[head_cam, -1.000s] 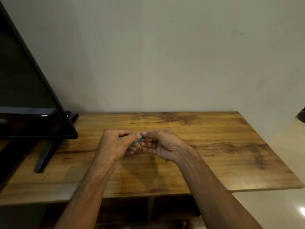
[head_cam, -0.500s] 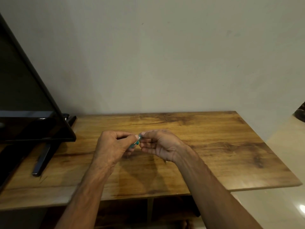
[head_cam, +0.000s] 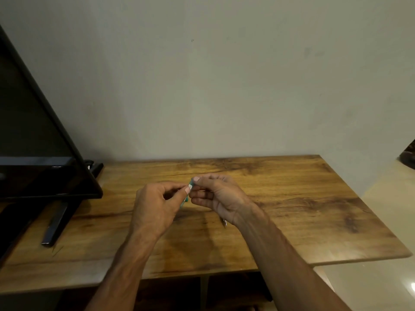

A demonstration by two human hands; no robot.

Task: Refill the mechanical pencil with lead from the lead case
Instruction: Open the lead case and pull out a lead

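Head view, lead case pinched between left hand, right hand

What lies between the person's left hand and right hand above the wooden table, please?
In the head view, a small teal lead case lies between them, pinched by fingertips of both the left hand and the right hand.

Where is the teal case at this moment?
Head view, centre: the teal case is pinched between the left hand and right hand, above the wooden table.
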